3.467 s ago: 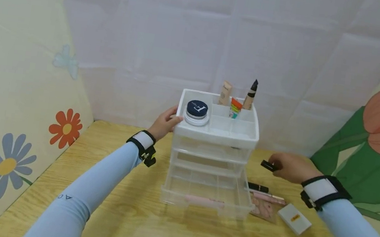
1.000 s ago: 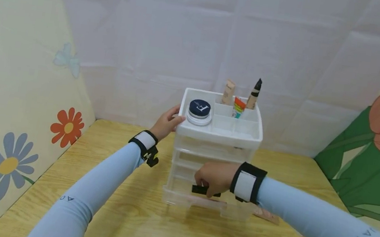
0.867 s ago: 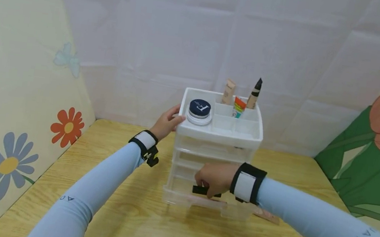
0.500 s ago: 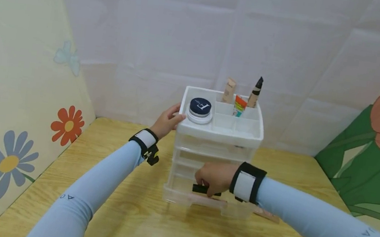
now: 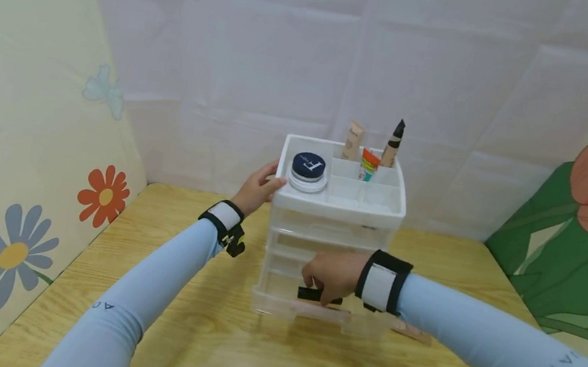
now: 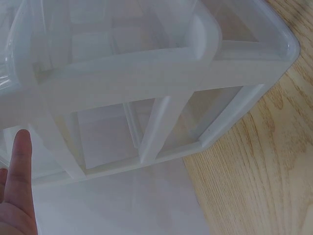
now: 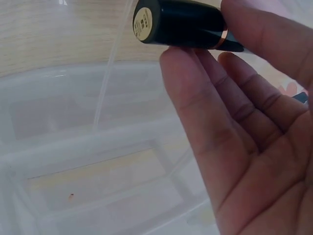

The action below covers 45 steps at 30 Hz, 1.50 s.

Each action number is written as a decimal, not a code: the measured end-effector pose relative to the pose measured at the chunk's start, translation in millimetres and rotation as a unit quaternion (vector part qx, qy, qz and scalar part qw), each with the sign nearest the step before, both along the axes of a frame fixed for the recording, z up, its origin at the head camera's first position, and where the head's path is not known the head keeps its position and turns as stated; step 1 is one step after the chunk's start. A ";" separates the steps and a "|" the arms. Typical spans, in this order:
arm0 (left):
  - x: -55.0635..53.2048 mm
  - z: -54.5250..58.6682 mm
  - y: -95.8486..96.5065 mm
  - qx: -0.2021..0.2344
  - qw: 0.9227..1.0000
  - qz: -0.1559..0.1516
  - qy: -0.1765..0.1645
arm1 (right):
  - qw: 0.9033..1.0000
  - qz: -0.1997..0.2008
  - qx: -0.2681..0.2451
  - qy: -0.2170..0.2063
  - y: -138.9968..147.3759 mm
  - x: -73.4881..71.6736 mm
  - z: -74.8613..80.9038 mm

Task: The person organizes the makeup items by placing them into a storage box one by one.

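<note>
Drawer unit: translucent white plastic drawer unit point(image 5: 337, 211), compartmented top, upright on the wood-grain bench point(image 5: 194, 350); bottom drawer point(image 5: 272, 306) pulled out toward the wearer.
Lipstick tube: one black lipstick tube point(image 5: 310, 293), glossy, gold band, pale label on its end; in the space of the bottom drawer, lying crosswise. Contact with the drawer floor cannot be told.
Right hand: right hand point(image 5: 334, 275), closed to a pinch, thumb against fingertips, the tube between them.
Left hand: left hand point(image 5: 258, 190), fingers extended along the unit's side, thumb at the top rim; bracing, not wrapped round anything.
Drawer contents: pink stick point(image 5: 318, 312), seen through the front wall; dividers show in the right wrist view.
Top tray: dark-lidded jar point(image 5: 309, 165), left section; beige tube point(image 5: 353, 141), small orange-and-green tube point(image 5: 368, 166) and black-capped concealer point(image 5: 393, 144), right-hand sections.
Beside drawer: pink packet point(image 5: 412, 332), partly hidden by the forearm.
Handling advice: the step appears to be laying the tube in the drawer. Best kept level, lowered behind the pink stick, clear of dividers, and released only once supported. Steady side pressure should suffice; a hard push could tip the upright tubes.
</note>
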<state>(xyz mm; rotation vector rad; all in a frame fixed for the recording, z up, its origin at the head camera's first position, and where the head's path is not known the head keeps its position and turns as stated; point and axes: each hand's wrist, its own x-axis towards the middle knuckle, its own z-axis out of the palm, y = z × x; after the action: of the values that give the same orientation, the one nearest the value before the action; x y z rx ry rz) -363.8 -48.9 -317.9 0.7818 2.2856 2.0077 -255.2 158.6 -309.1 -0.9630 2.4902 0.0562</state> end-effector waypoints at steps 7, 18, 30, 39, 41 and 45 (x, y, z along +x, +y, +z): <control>0.2 0.6 0.4 0.007 1.000 -0.003 -0.004 | 1.000 0.008 0.001 0.010 1.3 3.6 4.1; 1.4 1.5 1.2 0.010 1.000 -0.007 -0.003 | 0.999 -0.021 -0.008 0.026 7.5 14.2 31.8; 1.3 -1.0 0.5 0.028 0.999 -0.015 -0.005 | 0.995 0.019 -0.061 0.077 36.2 38.8 78.3; 0.8 -0.2 -1.6 0.024 1.000 -0.012 -0.009 | 0.989 -0.004 -0.106 0.105 68.1 53.8 98.7; 1.4 0.0 -1.5 0.022 1.000 -0.012 -0.010 | 0.989 -0.017 -0.113 0.097 75.7 55.6 99.6; 2.7 0.2 -0.2 0.018 1.000 -0.013 -0.010 | 0.988 -0.048 -0.124 0.078 92.4 55.6 98.1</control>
<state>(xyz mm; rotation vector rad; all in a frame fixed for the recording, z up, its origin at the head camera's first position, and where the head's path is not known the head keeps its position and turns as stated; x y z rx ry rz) -361.1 -49.0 -317.7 0.7846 2.2225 2.0421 -199.6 250.9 -210.9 -0.9650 2.7316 -0.2227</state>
